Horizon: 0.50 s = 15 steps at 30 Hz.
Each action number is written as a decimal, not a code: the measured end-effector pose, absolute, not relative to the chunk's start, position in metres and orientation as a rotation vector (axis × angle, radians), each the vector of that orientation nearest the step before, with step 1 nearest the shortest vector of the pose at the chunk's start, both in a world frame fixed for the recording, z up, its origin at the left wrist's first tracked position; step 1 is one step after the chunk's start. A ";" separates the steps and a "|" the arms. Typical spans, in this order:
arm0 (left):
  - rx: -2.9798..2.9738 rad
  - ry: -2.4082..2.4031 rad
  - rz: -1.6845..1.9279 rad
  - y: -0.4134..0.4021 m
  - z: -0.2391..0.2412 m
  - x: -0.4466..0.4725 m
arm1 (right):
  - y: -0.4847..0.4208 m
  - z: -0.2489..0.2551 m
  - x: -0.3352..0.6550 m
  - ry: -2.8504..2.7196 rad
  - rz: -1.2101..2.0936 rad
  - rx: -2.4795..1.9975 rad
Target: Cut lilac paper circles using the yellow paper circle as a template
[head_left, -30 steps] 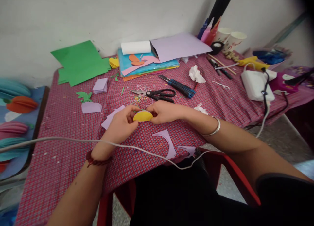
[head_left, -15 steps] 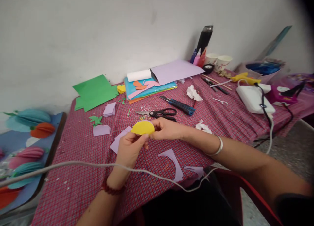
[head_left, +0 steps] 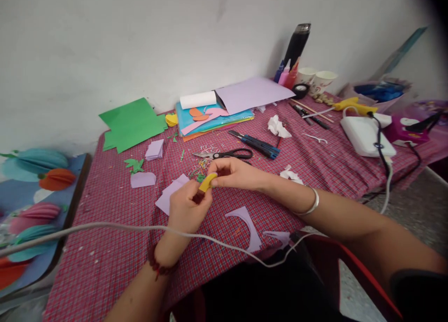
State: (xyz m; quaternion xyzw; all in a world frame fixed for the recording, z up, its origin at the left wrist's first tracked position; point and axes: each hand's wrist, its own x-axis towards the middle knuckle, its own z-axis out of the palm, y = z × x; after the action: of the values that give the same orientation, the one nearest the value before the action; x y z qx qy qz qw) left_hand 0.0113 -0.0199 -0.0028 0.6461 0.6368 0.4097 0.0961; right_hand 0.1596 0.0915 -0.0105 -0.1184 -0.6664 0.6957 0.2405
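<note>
Near the middle of the frame I hold the yellow piece [head_left: 207,183] above the checked cloth [head_left: 108,191]. My left hand [head_left: 185,207] is curled nearly closed around its lower left end. My right hand [head_left: 234,173] is only half curled, with thumb and fingertips pinching the upper right end. The piece slants up to the right; whether it is bent or turned edge-on, I can't tell.

Lilac sheets [head_left: 165,199] lie just left of my left hand, which partly covers them. Just above my right hand are the scissors [head_left: 219,155], blades pointing left, and above those, slightly right, the cutter [head_left: 259,144]. A curved lilac offcut [head_left: 252,233] lies below my right hand. The white cable [head_left: 122,226] crosses in front of my left wrist. Green paper [head_left: 131,126] sits at the upper left of the frame, and the yellow glue gun [head_left: 355,108] at the upper right.
</note>
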 end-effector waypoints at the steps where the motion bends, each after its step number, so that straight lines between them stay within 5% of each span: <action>1: 1.952 1.867 1.211 -0.020 -0.003 0.012 | 0.091 -0.011 0.159 -1.826 1.904 -0.325; 15: 1.112 1.354 1.494 -0.017 -0.007 -0.006 | 0.084 -0.001 0.159 -1.902 1.897 -0.382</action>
State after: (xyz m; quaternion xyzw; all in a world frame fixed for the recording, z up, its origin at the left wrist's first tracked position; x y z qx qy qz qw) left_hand -0.0063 -0.0170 -0.0069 0.4410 0.5372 0.5924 0.4073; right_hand 0.1592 0.0843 -0.0010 -0.1374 -0.6851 0.6831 0.2124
